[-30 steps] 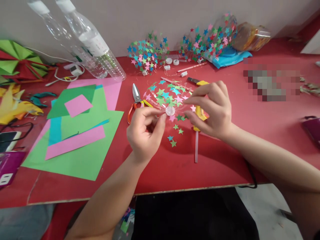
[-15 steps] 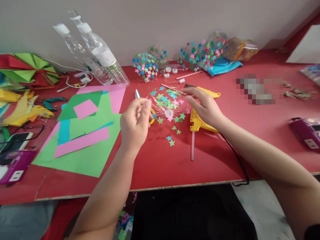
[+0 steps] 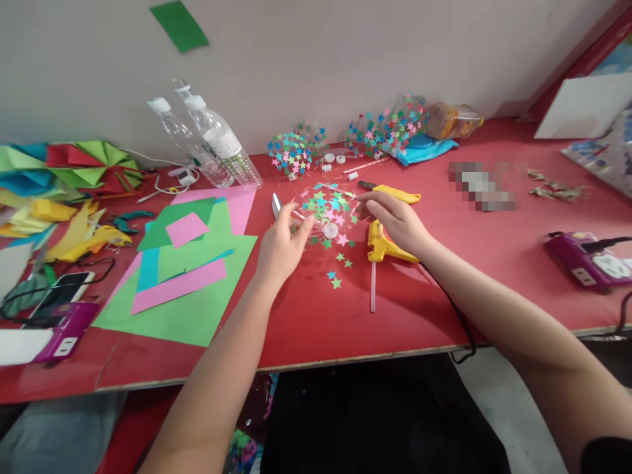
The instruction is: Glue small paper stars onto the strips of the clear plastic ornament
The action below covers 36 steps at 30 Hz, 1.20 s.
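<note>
A clear plastic piece covered with coloured paper stars point(image 3: 326, 205), with a white cap point(image 3: 330, 230) at its near side, lies on the red table point(image 3: 419, 303). My left hand point(image 3: 282, 247) reaches to its left edge with fingers stretched out and slightly apart. My right hand point(image 3: 395, 222) lies at its right edge, fingers extended and touching it. A yellow glue gun point(image 3: 381, 249) rests partly under my right hand, and a glue stick point(image 3: 372, 296) lies just below it. A few loose stars point(image 3: 338, 271) sit between my hands.
Coloured paper sheets point(image 3: 182, 276) lie left of my left hand, with scissors point(image 3: 276, 204) beside them. Two plastic bottles point(image 3: 217, 148) and two star-covered pieces point(image 3: 296, 150) stand by the wall. A yellow knife point(image 3: 395, 193), purple power strips point(image 3: 585, 260) and folded paper fans point(image 3: 64, 164) surround the spot.
The camera has pulled back and up. My left hand has opened from a pinch and reached to the star piece. My right hand has stayed at its right edge.
</note>
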Available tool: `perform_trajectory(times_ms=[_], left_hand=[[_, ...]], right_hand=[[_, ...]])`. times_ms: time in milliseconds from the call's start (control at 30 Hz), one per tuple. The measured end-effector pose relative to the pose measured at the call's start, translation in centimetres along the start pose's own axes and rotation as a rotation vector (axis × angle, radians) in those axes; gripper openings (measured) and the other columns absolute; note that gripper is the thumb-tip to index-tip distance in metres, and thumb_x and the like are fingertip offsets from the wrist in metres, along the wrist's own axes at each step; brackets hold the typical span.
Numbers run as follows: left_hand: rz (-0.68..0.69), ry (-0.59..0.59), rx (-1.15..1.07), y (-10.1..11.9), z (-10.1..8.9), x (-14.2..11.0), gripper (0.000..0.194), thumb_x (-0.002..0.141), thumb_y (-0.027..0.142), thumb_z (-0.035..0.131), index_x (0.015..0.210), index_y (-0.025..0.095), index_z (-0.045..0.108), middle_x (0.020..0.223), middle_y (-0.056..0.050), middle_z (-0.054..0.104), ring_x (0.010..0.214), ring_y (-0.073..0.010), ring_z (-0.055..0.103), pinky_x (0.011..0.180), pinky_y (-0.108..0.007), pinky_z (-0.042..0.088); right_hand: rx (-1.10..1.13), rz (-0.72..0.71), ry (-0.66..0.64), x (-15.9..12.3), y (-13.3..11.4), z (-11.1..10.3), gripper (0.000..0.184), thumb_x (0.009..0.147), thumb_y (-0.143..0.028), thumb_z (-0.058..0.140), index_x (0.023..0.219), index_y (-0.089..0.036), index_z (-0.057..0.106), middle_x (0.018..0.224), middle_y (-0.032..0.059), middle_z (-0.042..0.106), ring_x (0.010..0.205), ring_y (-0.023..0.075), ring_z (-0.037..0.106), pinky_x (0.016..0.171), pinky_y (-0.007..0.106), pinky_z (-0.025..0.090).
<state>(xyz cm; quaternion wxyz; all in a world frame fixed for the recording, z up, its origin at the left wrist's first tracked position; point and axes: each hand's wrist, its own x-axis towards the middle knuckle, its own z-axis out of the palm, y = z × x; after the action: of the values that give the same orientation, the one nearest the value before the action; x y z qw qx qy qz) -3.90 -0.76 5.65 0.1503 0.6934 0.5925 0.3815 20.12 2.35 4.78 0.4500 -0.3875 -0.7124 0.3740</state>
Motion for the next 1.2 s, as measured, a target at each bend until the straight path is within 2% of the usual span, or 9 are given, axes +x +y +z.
perform_trajectory(times_ms=[167,300,367,533,633,733,867,1000,1200], left_hand=[[-0.071,-0.018,-0.061,-0.6,0.5,1.6,0.033,0.090,0.041,0.057,0.117,0.022,0.055,0.095,-0.007,0.073,0.076,-0.0182,0.069,0.066,-0.029,0.053],[-0.099,-0.011,-0.039,-0.7,0.6,2.3,0.033,0.089,0.038,0.058,0.117,0.021,0.056,0.097,-0.006,0.072,0.062,-0.0141,0.066,0.063,-0.028,0.051],[-0.083,0.052,0.028,-0.7,0.4,2.1,0.034,0.087,0.039,0.060,0.116,0.020,0.058,0.100,-0.007,0.072,0.060,-0.0133,0.065,0.063,-0.028,0.051],[0.160,0.263,0.112,-0.7,-0.2,0.7,0.030,0.093,0.034,0.053,0.117,0.020,0.062,0.118,-0.011,0.066,0.083,-0.0156,0.067,0.070,-0.027,0.054],[0.381,0.251,0.099,-0.6,-0.3,0.2,0.027,0.095,0.032,0.050,0.114,0.021,0.067,0.126,-0.011,0.062,0.102,-0.0185,0.065,0.089,-0.034,0.054],[0.482,0.253,0.075,-0.7,-0.1,0.1,0.024,0.095,0.031,0.051,0.105,0.020,0.070,0.125,-0.010,0.063,0.108,-0.0209,0.063,0.096,-0.041,0.052],[0.500,0.307,0.057,-1.3,0.1,0.2,0.021,0.094,0.029,0.053,0.087,0.017,0.070,0.116,-0.011,0.067,0.104,-0.0219,0.065,0.092,-0.041,0.054],[0.466,0.364,0.047,-1.8,0.0,0.4,0.023,0.092,0.028,0.055,0.074,0.016,0.064,0.108,-0.012,0.070,0.097,-0.0216,0.066,0.087,-0.040,0.054],[0.407,0.351,0.028,-1.6,0.0,0.5,0.021,0.092,0.031,0.055,0.077,0.019,0.062,0.106,-0.008,0.069,0.096,-0.0193,0.066,0.088,-0.038,0.054]], right_hand=[[-0.017,-0.016,-0.057,-1.0,-0.1,0.2,0.039,0.097,-0.047,0.043,0.115,-0.017,0.059,0.099,0.0074,0.069,0.093,0.0163,0.067,0.087,0.034,0.052],[-0.126,-0.051,-0.106,-1.6,-1.0,0.1,0.033,0.098,-0.040,0.042,0.115,-0.017,0.060,0.102,0.0075,0.071,0.095,0.0165,0.068,0.086,0.033,0.052],[-0.199,-0.098,-0.100,-1.7,-1.3,0.0,0.032,0.098,-0.037,0.042,0.113,-0.016,0.061,0.102,0.0082,0.071,0.095,0.0169,0.068,0.085,0.034,0.052],[-0.392,-0.322,0.044,-1.7,-1.3,0.2,0.029,0.098,-0.032,0.043,0.106,-0.014,0.064,0.102,0.0114,0.069,0.097,0.0192,0.065,0.088,0.037,0.052],[-0.518,-0.465,0.092,-1.4,-1.4,0.7,0.028,0.097,-0.033,0.046,0.111,-0.016,0.064,0.116,0.0125,0.067,0.111,0.0234,0.059,0.099,0.045,0.048],[-0.633,-0.502,0.019,-1.1,-1.7,1.3,0.037,0.096,-0.041,0.048,0.124,-0.020,0.060,0.136,0.0099,0.058,0.129,0.0279,0.047,0.109,0.051,0.040],[-0.722,-0.474,-0.060,-0.9,-1.5,1.8,0.047,0.094,-0.048,0.050,0.131,-0.020,0.056,0.139,0.0074,0.057,0.136,0.0306,0.042,0.114,0.055,0.034],[-0.737,-0.452,0.021,-1.0,-1.0,1.6,0.044,0.093,-0.045,0.052,0.129,-0.020,0.058,0.136,0.0083,0.060,0.133,0.0311,0.045,0.113,0.056,0.035],[-0.723,-0.490,0.033,-1.3,-1.3,1.3,0.046,0.093,-0.041,0.054,0.132,-0.017,0.055,0.139,0.0110,0.057,0.132,0.0307,0.045,0.111,0.054,0.039]])
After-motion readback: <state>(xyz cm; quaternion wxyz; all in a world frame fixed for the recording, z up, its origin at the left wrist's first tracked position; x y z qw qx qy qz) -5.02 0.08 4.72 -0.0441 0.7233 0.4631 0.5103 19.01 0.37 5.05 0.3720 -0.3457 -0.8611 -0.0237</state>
